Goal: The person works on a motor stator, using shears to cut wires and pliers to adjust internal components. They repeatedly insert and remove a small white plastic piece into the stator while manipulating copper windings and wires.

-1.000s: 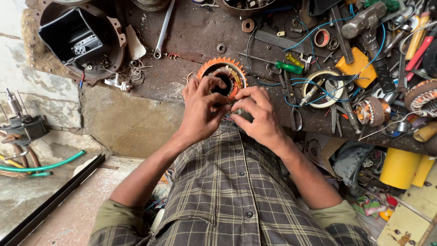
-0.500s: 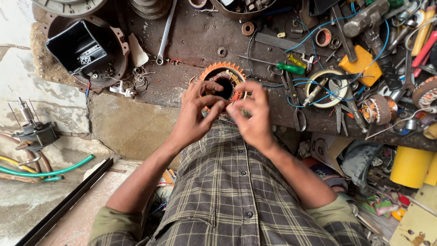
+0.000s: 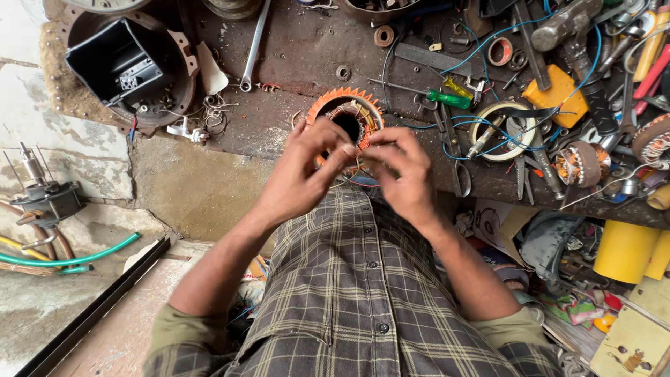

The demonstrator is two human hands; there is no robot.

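Right, both hands meet in front of the motor winding ring (image 3: 347, 119), an orange-toothed ring with copper coils, sitting at the near edge of the bench (image 3: 293, 56); left hand (image 3: 300, 178) has fingers curled, thumb and forefinger pinched close at the ring's lower rim; right hand (image 3: 401, 174) likewise pinched narrow, fingertips almost touching the left's; something thin seems held between them, too small to tell what; the hands cover the ring's lower half.

Clutter round it: spanner (image 3: 252, 45) lying up-left of the ring; black box (image 3: 115, 59) inside a round housing at far left; green-handled screwdriver (image 3: 450, 99) just right of the ring; scissors (image 3: 453, 157) below that, near the right hand; tape roll (image 3: 504, 131) further right with blue wire (image 3: 502, 38) looping over it; hammer (image 3: 569, 24) at top right; a second small coil (image 3: 579, 164) beyond the tape; yellow can (image 3: 624, 251) below the bench on the right; green hose (image 3: 77, 257) on the floor at left; checked shirt (image 3: 363, 293) fills the bottom.

Versus half a second ago: fingers were spread on the ring's face, now drawn back toward the body and pinched together; ring is in the same spot; more of its top shows.
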